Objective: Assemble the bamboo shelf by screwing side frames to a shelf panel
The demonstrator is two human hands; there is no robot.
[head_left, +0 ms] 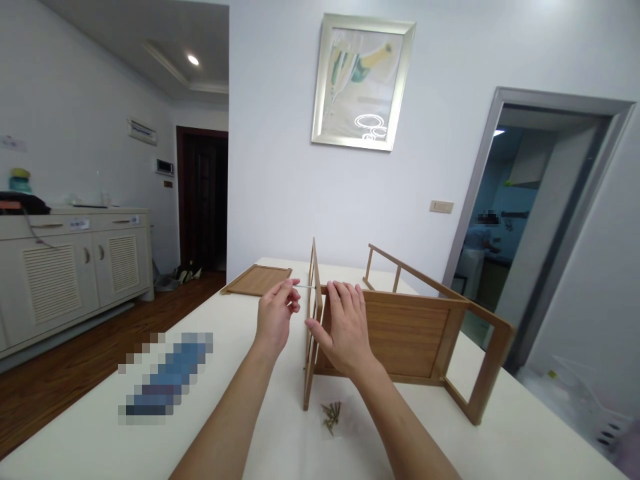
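My left hand point(275, 317) is closed in a pinch on a thin metal rod that looks like a hex key point(303, 286). The rod's tip meets the upper part of an upright wooden side frame point(311, 360); its other end is hidden in my fingers. On the other side, my right hand point(345, 323) lays its fingers over the top edge of a brown wooden panel point(407, 337), the thumb reaching to the side frame. The panel stands on edge between this frame and a second side frame point(493, 360) at the right. Several bolts point(331, 417) lie on a clear plastic bag below.
A white table point(270, 427) carries everything. Another wooden panel point(257, 280) lies flat at its far left. A blurred blue item point(173, 373) is near the left edge. A white cabinet point(75, 267) stands beyond. Through the doorway at right, a person point(477, 243) is visible.
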